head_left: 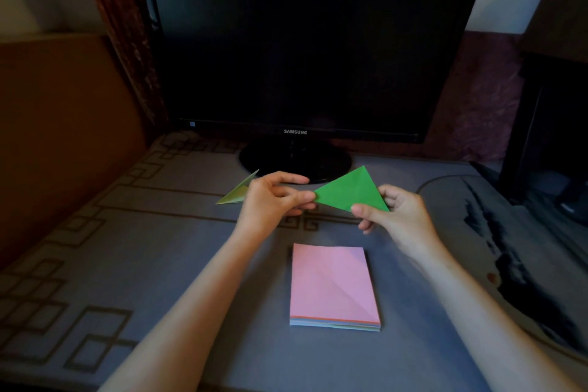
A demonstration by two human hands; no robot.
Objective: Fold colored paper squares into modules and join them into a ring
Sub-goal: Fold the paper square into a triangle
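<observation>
Early stage at cloth-covered desk: person holds green paper, folded to triangle, in air between both hands, beyond stack of coloured squares, pink sheet on top. Left hand pinches triangle's left tip between thumb and fingers; right hand pinches lower right corner. Pale green folded piece lies on cloth behind left hand, before dark Samsung monitor. Judged progress: second piece underway, thick stack unused, no joining begun.
</observation>
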